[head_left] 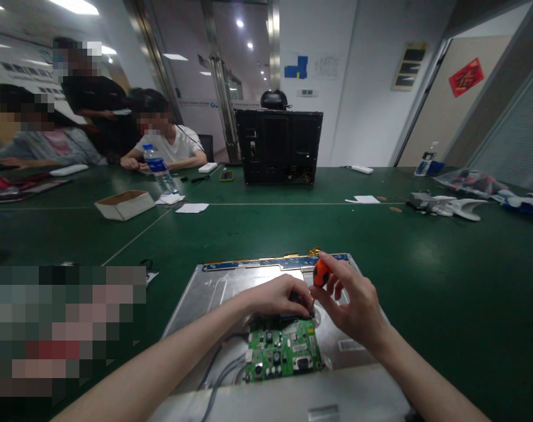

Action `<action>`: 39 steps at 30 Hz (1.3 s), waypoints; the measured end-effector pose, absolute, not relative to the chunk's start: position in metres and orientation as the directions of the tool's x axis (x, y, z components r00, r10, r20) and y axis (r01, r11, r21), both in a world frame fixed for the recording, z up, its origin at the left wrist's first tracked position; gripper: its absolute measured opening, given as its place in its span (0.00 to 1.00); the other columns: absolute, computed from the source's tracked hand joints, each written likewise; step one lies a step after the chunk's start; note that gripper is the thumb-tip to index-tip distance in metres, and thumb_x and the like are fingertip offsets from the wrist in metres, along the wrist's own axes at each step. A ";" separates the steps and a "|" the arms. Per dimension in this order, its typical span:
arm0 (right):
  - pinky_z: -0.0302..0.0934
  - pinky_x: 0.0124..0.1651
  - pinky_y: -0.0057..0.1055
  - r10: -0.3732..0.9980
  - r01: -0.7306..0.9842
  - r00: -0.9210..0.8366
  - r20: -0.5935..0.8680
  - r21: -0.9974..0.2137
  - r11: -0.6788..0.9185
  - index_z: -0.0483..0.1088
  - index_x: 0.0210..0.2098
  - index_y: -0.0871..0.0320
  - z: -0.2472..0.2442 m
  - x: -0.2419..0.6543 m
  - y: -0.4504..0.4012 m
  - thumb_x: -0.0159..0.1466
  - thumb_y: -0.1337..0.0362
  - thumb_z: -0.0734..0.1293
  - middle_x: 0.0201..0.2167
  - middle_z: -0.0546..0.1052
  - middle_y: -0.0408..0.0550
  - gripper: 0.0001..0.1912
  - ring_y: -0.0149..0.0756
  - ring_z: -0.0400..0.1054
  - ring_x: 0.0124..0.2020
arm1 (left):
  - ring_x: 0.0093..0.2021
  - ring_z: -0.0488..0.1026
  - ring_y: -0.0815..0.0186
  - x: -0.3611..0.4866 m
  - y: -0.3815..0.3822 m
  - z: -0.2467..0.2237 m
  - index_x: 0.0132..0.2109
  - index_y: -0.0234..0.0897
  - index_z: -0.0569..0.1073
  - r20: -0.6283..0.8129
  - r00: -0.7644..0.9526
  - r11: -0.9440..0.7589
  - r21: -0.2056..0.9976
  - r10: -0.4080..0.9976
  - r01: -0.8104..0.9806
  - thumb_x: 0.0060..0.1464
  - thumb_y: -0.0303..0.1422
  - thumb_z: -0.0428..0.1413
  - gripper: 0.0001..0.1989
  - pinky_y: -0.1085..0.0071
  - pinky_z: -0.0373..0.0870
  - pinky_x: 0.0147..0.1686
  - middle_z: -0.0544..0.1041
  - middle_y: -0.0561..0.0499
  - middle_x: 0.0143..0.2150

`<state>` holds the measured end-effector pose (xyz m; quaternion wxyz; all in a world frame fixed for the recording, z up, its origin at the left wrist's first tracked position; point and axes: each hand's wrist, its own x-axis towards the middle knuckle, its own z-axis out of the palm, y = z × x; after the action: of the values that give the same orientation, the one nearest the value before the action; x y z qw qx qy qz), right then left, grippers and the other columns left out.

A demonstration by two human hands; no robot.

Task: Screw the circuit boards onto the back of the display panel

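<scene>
Orange-and-black screwdriver upright at green circuit board's top edge

Right hand (358, 302) grips the orange-and-black screwdriver (321, 273), shaft down at the top right corner of the green rectangular circuit board (284, 350). Left hand (280, 297) is curled just above the board, fingertips by the shaft; can't tell if it pinches anything. Board sits on the silver metal panel (196, 305). Blue strip board (248, 264) lies beyond it, grey cables (217, 384) to its left.

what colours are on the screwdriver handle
Orange and black on the screwdriver handle, seen in the head view.

Table (231, 231) dk green; board (284, 346) lt green; driver handle (321, 273) orange w/ blk patches; bottle cap (147, 147) blue.
</scene>
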<state>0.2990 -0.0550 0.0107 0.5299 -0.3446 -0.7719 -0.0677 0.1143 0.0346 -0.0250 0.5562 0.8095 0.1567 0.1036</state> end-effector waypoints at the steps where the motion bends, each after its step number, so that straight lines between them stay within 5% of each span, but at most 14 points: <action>1: 0.63 0.22 0.24 0.457 0.602 -0.199 0.867 -0.260 0.755 0.56 0.66 0.52 0.011 0.298 -0.056 0.69 0.67 0.63 0.32 0.75 0.43 0.28 0.27 0.65 0.21 | 0.31 0.71 0.68 0.114 0.034 -0.025 0.35 0.35 0.81 -0.003 0.930 -0.336 0.932 0.368 0.136 0.53 0.29 0.66 0.02 0.75 0.67 0.35 0.76 0.54 0.29; 9: 0.62 0.19 0.24 0.473 0.632 -0.189 0.861 -0.261 0.729 0.55 0.65 0.56 0.014 0.299 -0.060 0.66 0.69 0.62 0.26 0.73 0.40 0.29 0.28 0.63 0.17 | 0.32 0.71 0.67 0.114 0.036 -0.028 0.37 0.35 0.82 0.004 0.935 -0.348 0.928 0.355 0.129 0.53 0.31 0.66 0.05 0.75 0.66 0.34 0.77 0.53 0.31; 30: 0.63 0.21 0.23 0.464 0.629 -0.207 0.861 -0.246 0.738 0.55 0.65 0.56 0.010 0.300 -0.054 0.69 0.65 0.64 0.29 0.74 0.42 0.27 0.27 0.66 0.19 | 0.32 0.73 0.67 0.115 0.035 -0.027 0.36 0.35 0.81 -0.016 0.930 -0.314 0.939 0.368 0.140 0.53 0.31 0.67 0.05 0.75 0.68 0.34 0.78 0.52 0.32; 39: 0.63 0.20 0.24 0.544 0.630 -0.170 0.822 -0.334 0.701 0.52 0.66 0.57 0.006 0.301 -0.057 0.66 0.67 0.63 0.30 0.75 0.44 0.31 0.28 0.66 0.19 | 0.34 0.73 0.66 0.114 0.034 -0.033 0.38 0.33 0.80 -0.014 0.922 -0.295 0.945 0.386 0.138 0.53 0.32 0.66 0.07 0.73 0.69 0.36 0.78 0.51 0.33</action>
<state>0.3014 -0.0568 0.0061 0.5171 -0.3844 -0.7637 -0.0414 0.1142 0.0345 -0.0327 0.5704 0.7974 0.1645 0.1087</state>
